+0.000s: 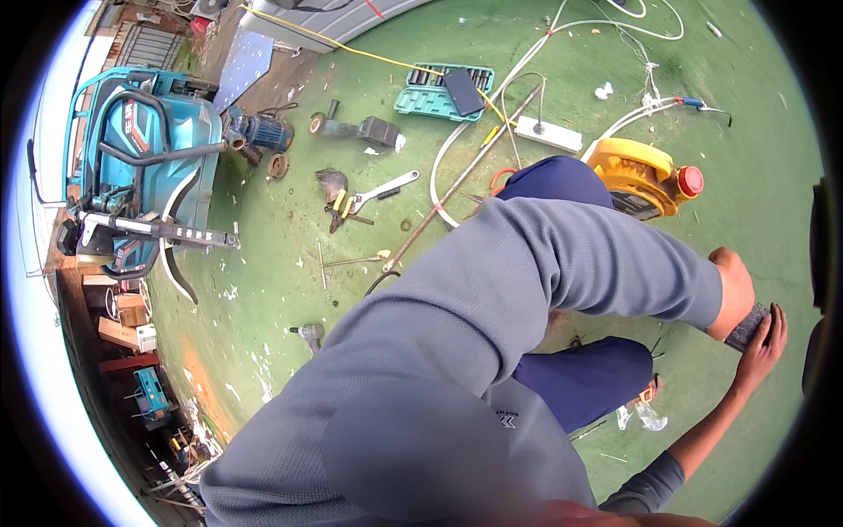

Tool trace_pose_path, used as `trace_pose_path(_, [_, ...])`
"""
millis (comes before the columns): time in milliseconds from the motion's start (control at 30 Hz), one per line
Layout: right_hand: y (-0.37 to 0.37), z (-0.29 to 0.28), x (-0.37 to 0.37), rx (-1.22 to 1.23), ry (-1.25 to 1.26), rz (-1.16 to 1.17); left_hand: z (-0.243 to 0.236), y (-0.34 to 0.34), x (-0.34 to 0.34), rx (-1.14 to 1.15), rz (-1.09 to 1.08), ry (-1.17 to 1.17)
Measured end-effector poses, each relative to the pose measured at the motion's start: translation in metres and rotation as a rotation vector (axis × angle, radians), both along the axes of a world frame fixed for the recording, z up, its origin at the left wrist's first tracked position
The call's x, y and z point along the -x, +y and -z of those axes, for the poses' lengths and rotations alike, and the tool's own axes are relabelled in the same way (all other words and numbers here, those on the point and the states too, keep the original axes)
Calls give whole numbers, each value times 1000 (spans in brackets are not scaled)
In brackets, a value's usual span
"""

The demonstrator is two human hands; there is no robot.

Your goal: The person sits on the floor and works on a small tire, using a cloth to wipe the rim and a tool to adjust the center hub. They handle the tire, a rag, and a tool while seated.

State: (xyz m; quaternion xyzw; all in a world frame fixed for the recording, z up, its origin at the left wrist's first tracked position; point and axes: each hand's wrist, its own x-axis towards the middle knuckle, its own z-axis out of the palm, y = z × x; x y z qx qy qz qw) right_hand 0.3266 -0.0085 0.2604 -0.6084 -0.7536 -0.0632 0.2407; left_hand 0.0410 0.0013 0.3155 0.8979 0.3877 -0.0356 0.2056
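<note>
At the right, my left hand [734,292] and my right hand [765,342] are closed round a dark grey, textured object [745,328] that I cannot clearly make out; part of it is hidden by my fingers. My left arm in a grey sleeve reaches across my body, while my right forearm comes up from below. A yellow machine with a red cap [637,173] stands on the green floor [746,237] beyond my left forearm. My knees in navy trousers show on either side of that arm.
A teal wheeled machine [176,132] stands at left. Around the floor lie a socket set [413,98] with a phone on it, power tools [378,131], a wrench [395,184], a power strip [549,133], hoses, cables and a long rod [413,240]. Boxes [123,329] sit at lower left.
</note>
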Motion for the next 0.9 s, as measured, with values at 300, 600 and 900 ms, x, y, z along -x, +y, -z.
trace_pose_path(300, [77, 33, -47, 48, -41, -66, -52, 4, 82, 69, -155, 110])
trace_pose_path(600, [74, 14, -47, 29, -86, 33, -64, 24, 94, 60, -235, 160])
trace_pose_path(900, [72, 11, -48, 94, -125, 74, -75, 5, 139, 99, -295, 50])
